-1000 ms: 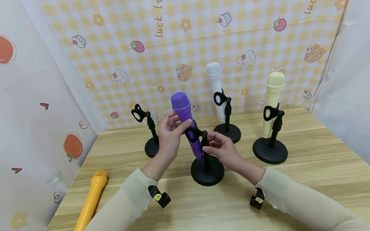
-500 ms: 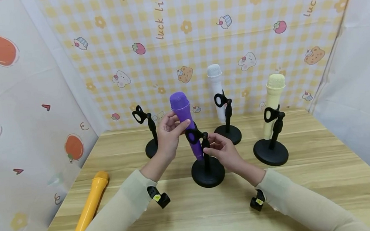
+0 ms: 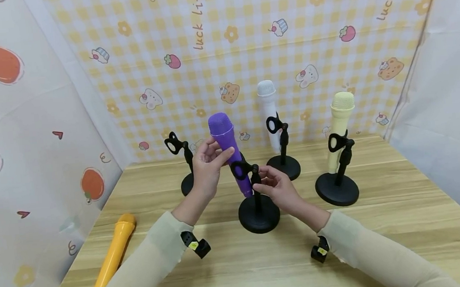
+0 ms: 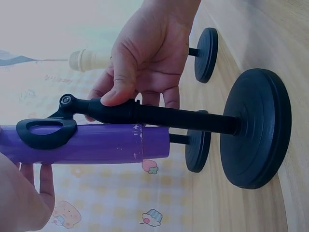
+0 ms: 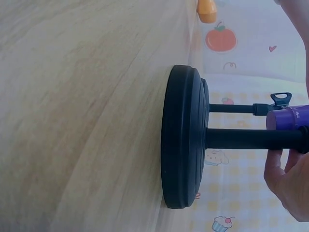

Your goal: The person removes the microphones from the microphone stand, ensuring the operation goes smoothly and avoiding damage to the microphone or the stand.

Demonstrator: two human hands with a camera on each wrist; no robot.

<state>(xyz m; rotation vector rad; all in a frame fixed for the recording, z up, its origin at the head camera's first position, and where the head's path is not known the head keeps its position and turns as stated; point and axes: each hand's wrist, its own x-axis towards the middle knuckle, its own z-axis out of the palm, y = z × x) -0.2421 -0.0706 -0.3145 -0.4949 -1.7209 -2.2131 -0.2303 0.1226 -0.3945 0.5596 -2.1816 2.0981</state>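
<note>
A purple microphone leans slightly left, its body inside the clip of a black microphone stand near the table's middle. My left hand grips the microphone below its head, thumb in front and fingers behind. With thumb and fingertips, my right hand pinches the stand's post just under the clip joint. In the left wrist view the clip wraps the purple body, and its lower end lies alongside the post. The stand's round base sits flat on the wood in the right wrist view.
An orange microphone lies at the left, partly behind my left sleeve. A stand with a vacant clip is at back left. A white microphone and a pale yellow one stand in clips behind and to the right.
My left hand and the purple microphone have shifted slightly up and left, the microphone sliding a little higher through the clip. My right hand stays on the post.
</note>
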